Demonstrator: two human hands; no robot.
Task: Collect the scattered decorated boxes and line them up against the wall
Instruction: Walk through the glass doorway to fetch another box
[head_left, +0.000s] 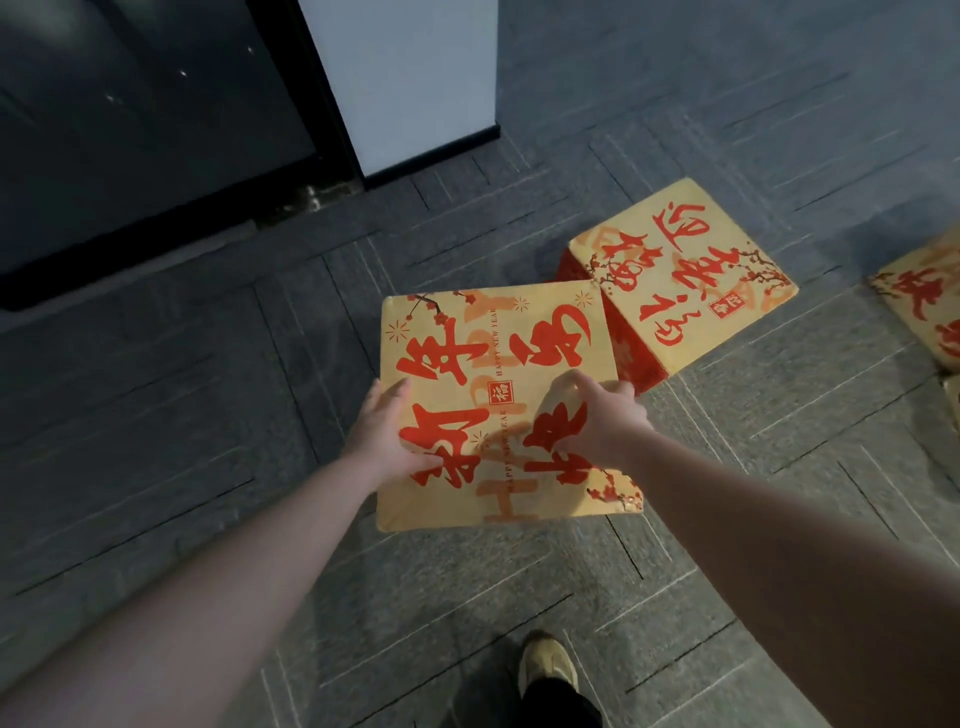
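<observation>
Gold box (498, 364) is being gripped by both hands, left hand (384, 436) and right hand (602, 421); keeping it level should help.

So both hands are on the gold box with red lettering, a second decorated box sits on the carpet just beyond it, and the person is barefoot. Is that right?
Not quite. The head view shows a shoe on the person's foot, so they are not barefoot. The rest holds: the left hand and right hand are on the gold box, and a second decorated box sits on the carpet just beyond.
</observation>
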